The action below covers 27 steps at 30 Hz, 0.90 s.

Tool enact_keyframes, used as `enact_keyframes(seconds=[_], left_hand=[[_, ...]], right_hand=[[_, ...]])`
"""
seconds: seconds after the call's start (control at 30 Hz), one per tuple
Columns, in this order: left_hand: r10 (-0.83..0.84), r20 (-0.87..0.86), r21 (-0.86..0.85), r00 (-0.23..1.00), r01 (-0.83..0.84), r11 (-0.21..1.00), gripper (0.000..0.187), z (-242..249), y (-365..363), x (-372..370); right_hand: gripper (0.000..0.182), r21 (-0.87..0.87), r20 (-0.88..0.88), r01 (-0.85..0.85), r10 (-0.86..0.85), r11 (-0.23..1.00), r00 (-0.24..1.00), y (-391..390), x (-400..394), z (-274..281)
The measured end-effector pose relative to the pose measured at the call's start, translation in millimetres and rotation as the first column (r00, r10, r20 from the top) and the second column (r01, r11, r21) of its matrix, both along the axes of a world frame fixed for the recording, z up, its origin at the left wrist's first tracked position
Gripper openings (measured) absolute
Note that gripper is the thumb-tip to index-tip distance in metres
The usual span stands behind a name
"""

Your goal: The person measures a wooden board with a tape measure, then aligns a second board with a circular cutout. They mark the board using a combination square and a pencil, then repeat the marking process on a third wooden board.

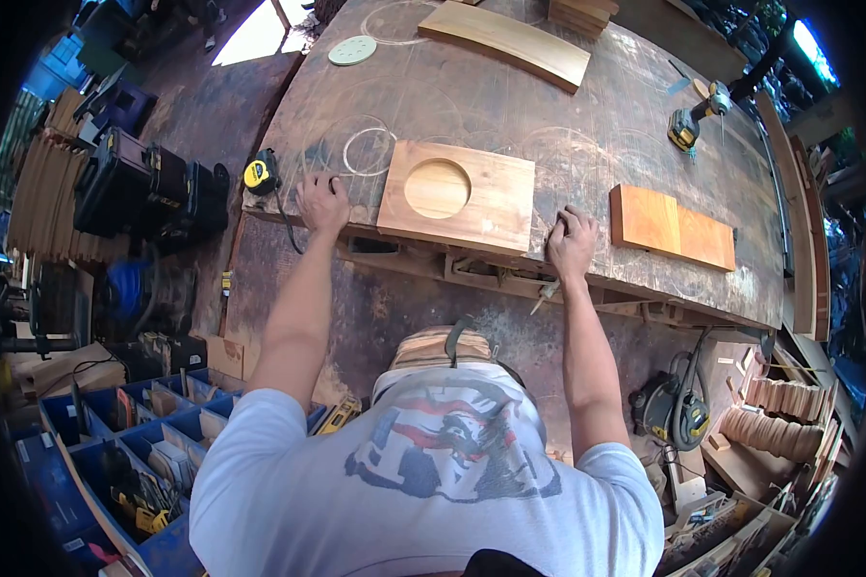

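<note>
My left hand (324, 202) rests on the front edge of the workbench (491, 106), fingers bent and slightly apart, holding nothing. Between my hands lies a rectangular wooden board (501, 197) with a round recess (438, 188) cut into its left half. My right hand (573, 240) leans on the bench edge just right of this board, its fingers apart and curled down onto the top. To its right sits an orange-brown wooden block (672, 228). A yellow and black tape measure (259, 174) is left of my left hand.
At the back are a long curved board (505, 45) and a pale sanding disc (352, 50). A cordless drill (698, 117) stands at the right. Blue compartment bins (115, 447) and black tool cases (115, 183) fill the left side. A vacuum-like machine (678, 413) sits low at the right.
</note>
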State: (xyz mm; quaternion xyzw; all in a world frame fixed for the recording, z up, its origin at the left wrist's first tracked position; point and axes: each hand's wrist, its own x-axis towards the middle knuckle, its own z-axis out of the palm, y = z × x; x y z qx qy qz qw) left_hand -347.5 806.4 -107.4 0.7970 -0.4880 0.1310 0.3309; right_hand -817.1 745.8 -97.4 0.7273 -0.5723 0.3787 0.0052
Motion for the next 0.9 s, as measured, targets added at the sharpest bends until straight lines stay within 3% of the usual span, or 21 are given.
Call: enact_keyframes(seconds=[0.9], left_hand=[[0.007, 0.012, -0.006, 1.000, -0.007, 1.000, 0.015, -0.6, 0.2, 0.4]], right_hand=[[0.017, 0.004, 0.015, 0.010, -0.010, 1.000, 1.000, 0.4, 0.1, 0.1]])
